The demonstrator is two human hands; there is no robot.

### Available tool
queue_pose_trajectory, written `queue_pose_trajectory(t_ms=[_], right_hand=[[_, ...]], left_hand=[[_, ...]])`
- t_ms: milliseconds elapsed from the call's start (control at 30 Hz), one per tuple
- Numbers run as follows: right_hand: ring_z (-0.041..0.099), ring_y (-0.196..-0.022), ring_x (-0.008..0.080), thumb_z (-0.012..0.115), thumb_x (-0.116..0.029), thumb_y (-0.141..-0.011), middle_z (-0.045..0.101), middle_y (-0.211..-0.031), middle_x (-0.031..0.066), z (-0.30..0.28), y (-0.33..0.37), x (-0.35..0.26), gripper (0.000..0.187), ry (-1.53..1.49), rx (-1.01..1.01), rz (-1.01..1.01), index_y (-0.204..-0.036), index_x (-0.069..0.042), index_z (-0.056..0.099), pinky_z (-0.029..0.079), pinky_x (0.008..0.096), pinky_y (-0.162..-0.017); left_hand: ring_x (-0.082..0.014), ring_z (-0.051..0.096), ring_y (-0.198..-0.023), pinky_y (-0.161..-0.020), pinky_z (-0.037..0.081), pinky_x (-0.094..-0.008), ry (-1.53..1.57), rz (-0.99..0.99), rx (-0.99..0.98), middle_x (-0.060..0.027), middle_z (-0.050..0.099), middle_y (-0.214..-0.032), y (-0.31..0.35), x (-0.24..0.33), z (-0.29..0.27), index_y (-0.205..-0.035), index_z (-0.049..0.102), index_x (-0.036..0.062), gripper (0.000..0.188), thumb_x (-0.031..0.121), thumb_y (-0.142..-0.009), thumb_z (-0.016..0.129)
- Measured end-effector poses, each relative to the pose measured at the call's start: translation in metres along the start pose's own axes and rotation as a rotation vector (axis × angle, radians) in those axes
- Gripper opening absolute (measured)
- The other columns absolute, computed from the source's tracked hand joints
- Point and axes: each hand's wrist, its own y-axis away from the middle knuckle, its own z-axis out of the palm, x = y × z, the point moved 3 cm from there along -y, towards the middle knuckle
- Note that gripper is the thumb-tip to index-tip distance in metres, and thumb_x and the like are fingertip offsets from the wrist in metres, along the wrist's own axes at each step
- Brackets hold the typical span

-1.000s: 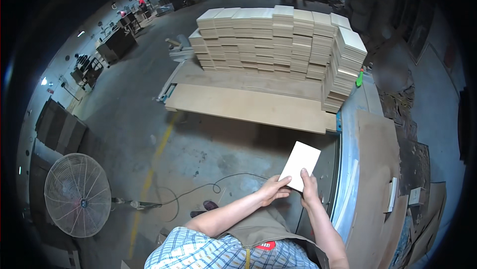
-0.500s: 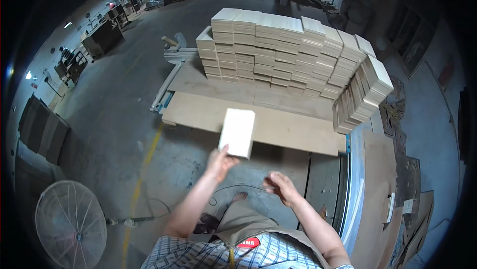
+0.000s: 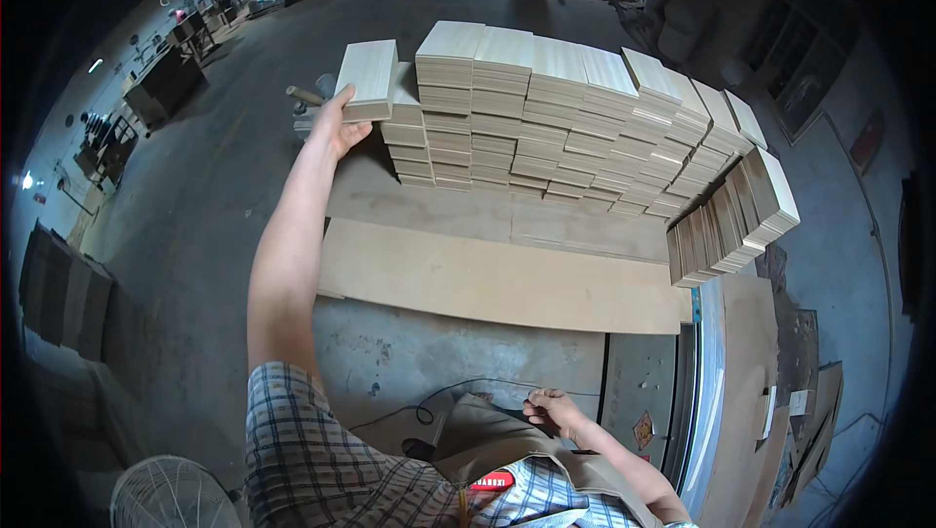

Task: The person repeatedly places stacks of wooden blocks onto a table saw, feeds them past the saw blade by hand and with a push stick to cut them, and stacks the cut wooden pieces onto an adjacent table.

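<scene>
My left hand (image 3: 344, 128), at the end of an outstretched arm, grips a small bundle of thin pale wooden boards (image 3: 370, 75). The thumb lies on the near edge of the top board and the fingers are beneath. This bundle is at the left end of long rows of stacked wooden boards (image 3: 556, 104), beside and partly over the lower end stack (image 3: 404, 128); whether it rests there I cannot tell. Close to my waist, my right hand (image 3: 554, 411) has its fingers curled together, with nothing visible in them.
A brown sheet panel (image 3: 487, 270) lies along the near side of the platform carrying the stacks. More boards (image 3: 736, 211) lean in a slanted row at the right. A cord (image 3: 426, 411) runs over the floor. A fan (image 3: 171, 494) stands at lower left; large sheets (image 3: 746, 362) are at right.
My left hand has carried the board bundle forward and left, from in front of me to the left end of the stacks. My right hand has drawn back toward my waist, its fingers more curled.
</scene>
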Motion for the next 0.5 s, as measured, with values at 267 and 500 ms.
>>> queue_pose_trajectory(t_ms=[267, 500], right_hand=[[0.071, -0.087, 0.0155, 0.065, -0.016, -0.102, 0.07, -0.099, 0.0058, 0.01, -0.018, 0.0, 0.013, -0.061, 0.009, -0.015, -0.109, -0.004, 0.066, 0.06, 0.0247, -0.068], [0.071, -0.084, 0.0181, 0.063, -0.011, -0.103, 0.07, -0.1, 0.0087, 0.003, -0.016, 0.022, 0.012, -0.098, 0.051, 0.02, -0.11, -0.002, 0.065, 0.059, 0.0285, -0.071]], left_hand=[[-0.026, 0.056, -0.117, -0.088, 0.052, -0.0442, -0.146, -0.247, 0.023, -0.0096, 0.059, -0.131, -0.066, 0.007, 0.024, -0.131, 0.059, 0.0197, 0.051, 0.053, -0.094, 0.068], [-0.0115, 0.057, -0.099, -0.094, 0.042, -0.0454, -0.403, -0.137, 0.169, 0.0043, 0.063, -0.104, -0.032, -0.001, 0.066, -0.11, 0.065, 0.0198, 0.051, 0.066, -0.089, 0.065]])
